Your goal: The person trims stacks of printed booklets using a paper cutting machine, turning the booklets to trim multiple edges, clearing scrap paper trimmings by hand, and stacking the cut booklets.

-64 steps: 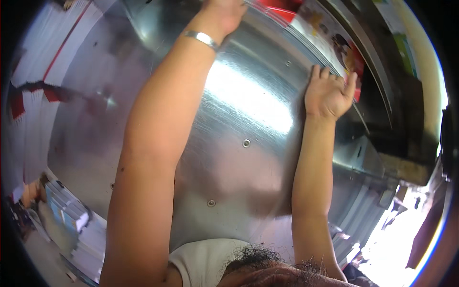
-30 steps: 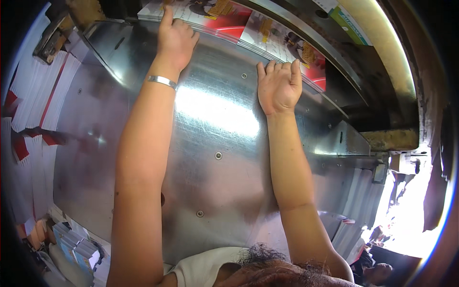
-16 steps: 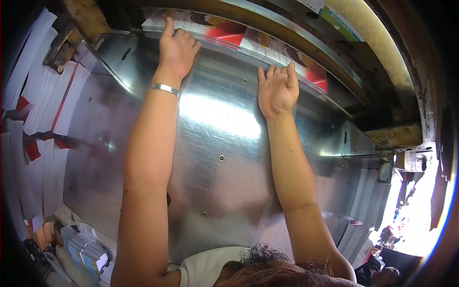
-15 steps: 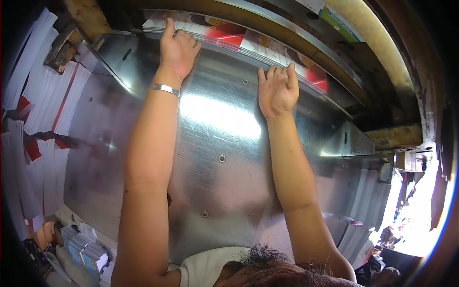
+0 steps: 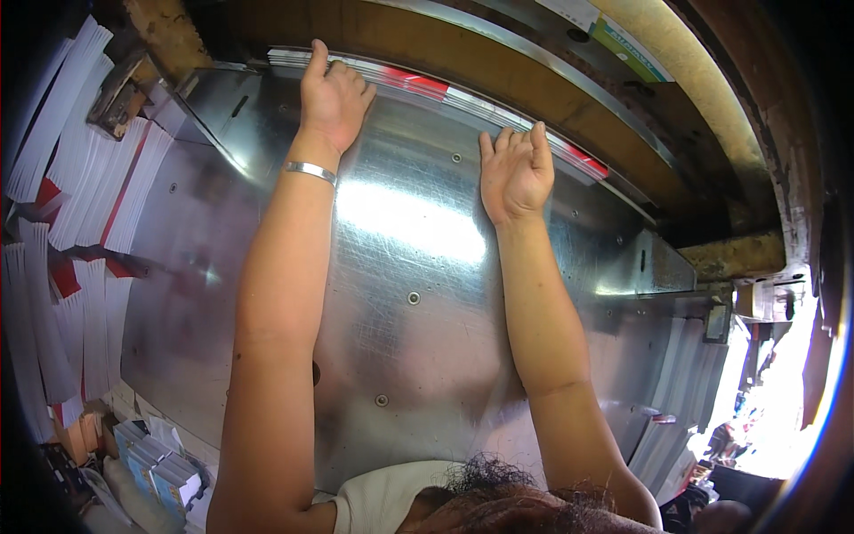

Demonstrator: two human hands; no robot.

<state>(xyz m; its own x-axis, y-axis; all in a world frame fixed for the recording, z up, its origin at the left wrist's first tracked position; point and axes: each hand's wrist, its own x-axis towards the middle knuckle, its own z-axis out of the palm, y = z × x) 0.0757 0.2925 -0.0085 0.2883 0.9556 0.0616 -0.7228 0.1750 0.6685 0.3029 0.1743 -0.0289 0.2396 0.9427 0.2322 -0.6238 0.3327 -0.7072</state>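
Observation:
Both forearms reach forward over a shiny metal table (image 5: pixel 409 347). At its far side lie two thin stacks of printed booklets (image 5: pixel 414 83) end to end, white with red parts; only their near edges show beneath a dark brown press beam (image 5: pixel 507 80). My left hand (image 5: pixel 336 102), with a silver bracelet (image 5: pixel 310 171) at the wrist, rests against the left stack's edge, thumb raised and fingers loosely extended. Against the edge of the right stack (image 5: pixel 498 109) is my right hand (image 5: pixel 518 173), palm up, fingers apart. Neither hand grips anything.
Piles of white, red-marked booklets (image 5: pixel 107 182) stand along the left side. More paper stacks (image 5: pixel 680 365) are at the right. A bundle of booklets (image 5: pixel 158 463) sits lower left. A green and white box (image 5: pixel 632 49) lies on the machine above the beam.
The brown beam has come down over the booklets, hiding their printed tops so that only a narrow edge shows. Both hands have stayed almost in place.

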